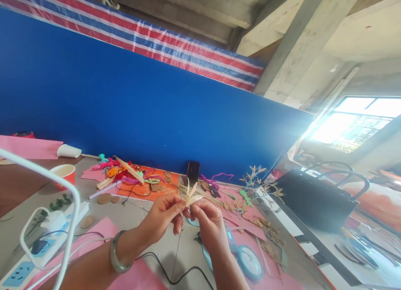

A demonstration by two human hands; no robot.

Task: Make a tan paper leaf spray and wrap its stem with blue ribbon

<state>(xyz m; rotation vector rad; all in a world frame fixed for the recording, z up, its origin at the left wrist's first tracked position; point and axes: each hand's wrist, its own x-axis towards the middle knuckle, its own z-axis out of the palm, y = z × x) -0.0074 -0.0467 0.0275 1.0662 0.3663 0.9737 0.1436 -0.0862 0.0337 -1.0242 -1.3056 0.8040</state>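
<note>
Above the cluttered grey counter (184,249), the left hand (164,214) and the right hand (210,222) both have their grip clamped on a straw-coloured spray of slender dry leaves (191,194), whose thin blades could split if twisted too hard.

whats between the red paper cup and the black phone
In the head view, from the red paper cup to the black phone: multicoloured fuzzy craft pieces, a long straw-coloured strip, then an orange patterned sheet bearing flat brown discs.
</note>
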